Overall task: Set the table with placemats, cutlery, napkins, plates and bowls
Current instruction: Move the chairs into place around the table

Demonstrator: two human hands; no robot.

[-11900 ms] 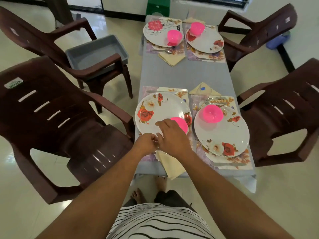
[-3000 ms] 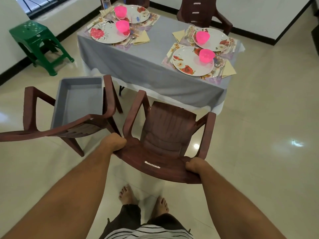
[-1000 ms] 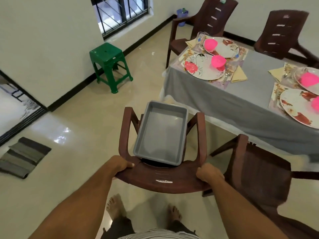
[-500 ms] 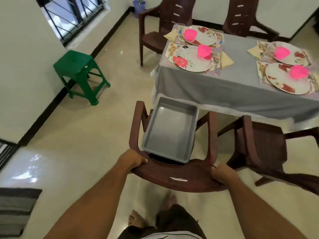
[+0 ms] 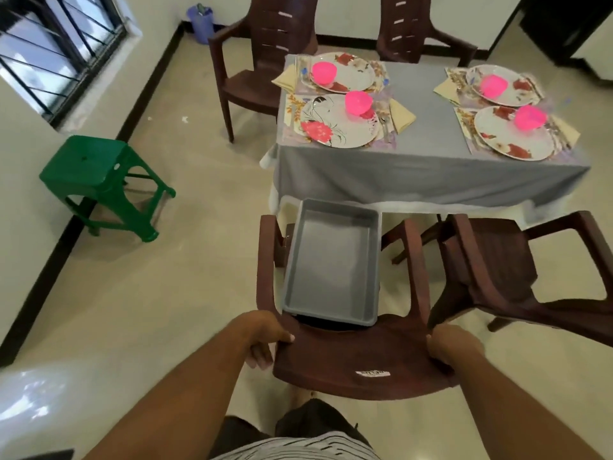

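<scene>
Closer to the table (image 5: 431, 180) than half a second ago, the chair (image 5: 348, 366) that both hands hold has come forward and now faces the near edge of the grey cloth almost squarely.

At far left stands a green stool (image 5: 99, 180), well apart from everything and no concern. The left hand (image 5: 265, 336) has its fingers curled round the left end of the chair's backrest. On the seat lies the grey tray (image 5: 331, 263), empty, its near end against the backrest and its far end jutting past the seat front toward the table. The right hand (image 5: 451, 346) is clamped on the right end of the backrest.

The four settings are laid on the table: two plates (image 5: 338, 122) with pink bowls (image 5: 358, 102), placemats, napkins (image 5: 401, 116) and cutlery at the far left, two more at the far right.

My judgement: a further push could drive the tray's overhanging end into the hanging cloth, dragging it and shifting the nearest plate. A tilt of the chair could slide the loose tray off. To the right, the second chair (image 5: 497, 270) stands just beside, so the armrests may knock together.
</scene>
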